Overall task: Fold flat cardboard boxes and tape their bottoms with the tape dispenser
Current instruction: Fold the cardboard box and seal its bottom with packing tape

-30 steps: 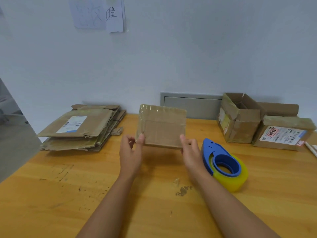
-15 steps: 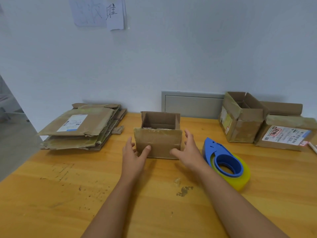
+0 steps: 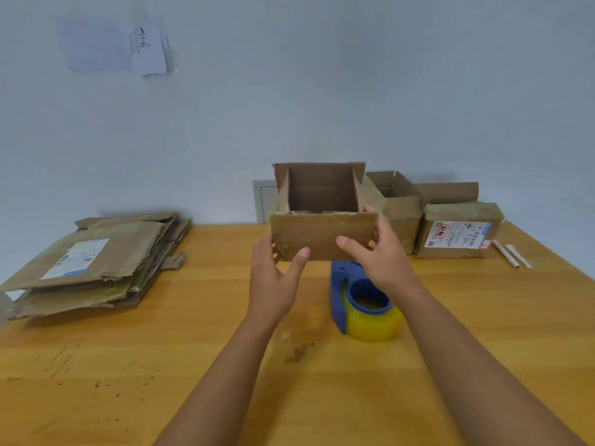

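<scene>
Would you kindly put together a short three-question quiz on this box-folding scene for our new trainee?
1. True or false: the small open-topped brown cardboard box is held up by both the left hand and the right hand.
2. Where does the blue tape dispenser with the yellow tape roll lie? A) in the right hand B) on the wooden table C) on the stack of flat cardboard
3. Fill in: the finished boxes stand at the table's far ____ side.

Key: 1 true; 2 B; 3 right.
</scene>
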`<control>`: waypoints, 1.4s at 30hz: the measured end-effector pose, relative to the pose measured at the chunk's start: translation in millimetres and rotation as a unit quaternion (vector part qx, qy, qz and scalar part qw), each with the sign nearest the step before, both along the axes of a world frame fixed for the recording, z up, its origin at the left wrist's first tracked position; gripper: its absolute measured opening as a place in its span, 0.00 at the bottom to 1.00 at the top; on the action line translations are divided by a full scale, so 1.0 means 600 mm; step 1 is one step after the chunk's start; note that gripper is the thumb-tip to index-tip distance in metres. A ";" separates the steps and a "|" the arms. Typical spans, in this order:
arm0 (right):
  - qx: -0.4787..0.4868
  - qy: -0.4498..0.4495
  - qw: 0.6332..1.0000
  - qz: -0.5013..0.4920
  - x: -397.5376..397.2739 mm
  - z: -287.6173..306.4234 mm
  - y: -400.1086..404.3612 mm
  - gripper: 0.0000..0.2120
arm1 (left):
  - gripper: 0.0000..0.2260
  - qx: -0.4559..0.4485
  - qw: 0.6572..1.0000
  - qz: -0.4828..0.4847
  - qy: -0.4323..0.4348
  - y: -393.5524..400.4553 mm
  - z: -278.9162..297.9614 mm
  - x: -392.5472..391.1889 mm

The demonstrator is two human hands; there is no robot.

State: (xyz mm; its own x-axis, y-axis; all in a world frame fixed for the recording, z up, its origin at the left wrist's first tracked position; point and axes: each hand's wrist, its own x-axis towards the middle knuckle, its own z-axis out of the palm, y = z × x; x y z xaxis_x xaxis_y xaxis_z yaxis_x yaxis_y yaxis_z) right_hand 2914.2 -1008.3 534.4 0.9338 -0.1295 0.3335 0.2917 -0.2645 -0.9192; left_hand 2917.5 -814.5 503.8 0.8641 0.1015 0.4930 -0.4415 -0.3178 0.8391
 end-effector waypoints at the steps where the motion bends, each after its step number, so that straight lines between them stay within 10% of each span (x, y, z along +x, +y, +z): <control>1: 0.018 -0.004 1.000 -0.014 -0.011 0.001 -0.030 0.37 | 0.23 0.007 1.000 -0.019 -0.002 -0.030 0.003 -0.003; 18: -0.030 0.058 0.956 -0.286 -0.193 -0.132 -0.386 0.38 | 0.44 0.153 0.959 -0.192 0.145 -0.435 -0.100 -0.119; 26: -0.238 0.067 0.900 -0.359 -0.237 -0.147 -0.381 0.34 | 0.31 0.266 0.945 -0.182 0.058 -0.417 -0.124 -0.143; 32: -0.469 0.152 0.854 -0.163 -0.223 -0.159 -0.368 0.29 | 0.28 0.413 0.895 -0.166 0.047 -0.432 -0.120 -0.117; 42: -0.462 0.253 0.835 -0.157 -0.129 -0.164 -0.411 0.32 | 0.28 0.468 0.859 -0.188 0.087 -0.501 -0.124 -0.049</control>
